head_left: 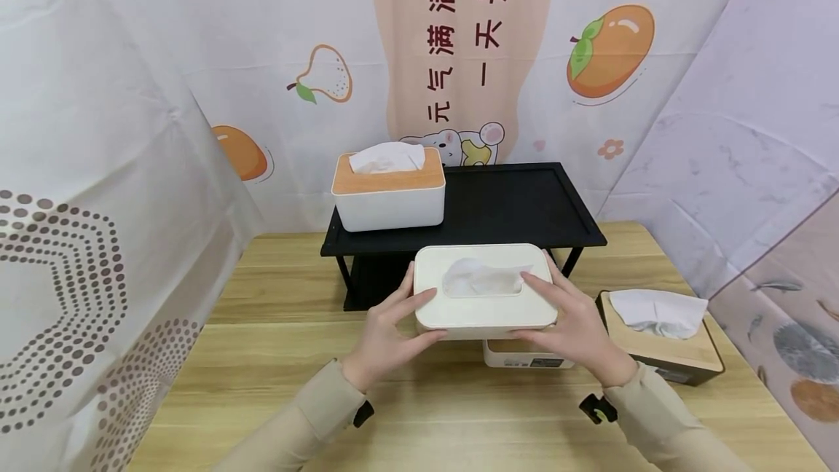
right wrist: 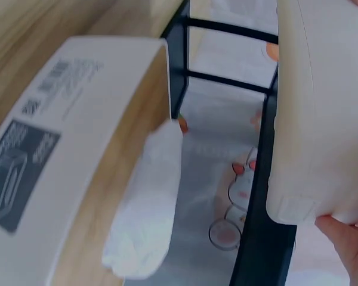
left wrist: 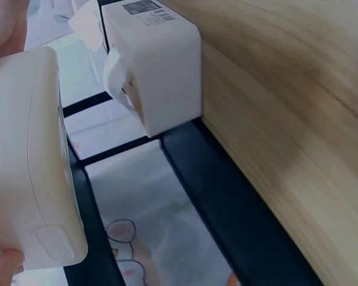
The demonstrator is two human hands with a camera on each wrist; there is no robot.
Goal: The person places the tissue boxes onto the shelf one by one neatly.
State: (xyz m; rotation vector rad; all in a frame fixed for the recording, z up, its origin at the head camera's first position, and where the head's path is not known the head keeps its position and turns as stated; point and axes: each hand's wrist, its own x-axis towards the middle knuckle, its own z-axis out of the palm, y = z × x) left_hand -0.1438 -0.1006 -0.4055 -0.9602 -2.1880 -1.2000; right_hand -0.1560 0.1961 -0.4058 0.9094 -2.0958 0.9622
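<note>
Both hands hold a cream tissue box up in front of a black two-tier shelf. My left hand grips its left end, and my right hand grips the right end, thumbs along the near side. White tissue shows in the oval slot of its lid. The left wrist view has this cream box at its left edge, with left-hand fingers on a corner. In the right wrist view, right-hand fingers touch a lower corner of the cream box.
A white tissue box with a wooden lid stands on the shelf's upper left. A similar white box sits partly hidden under the held one. At the right is a dark tissue box with a wooden lid. All stand around a wooden table.
</note>
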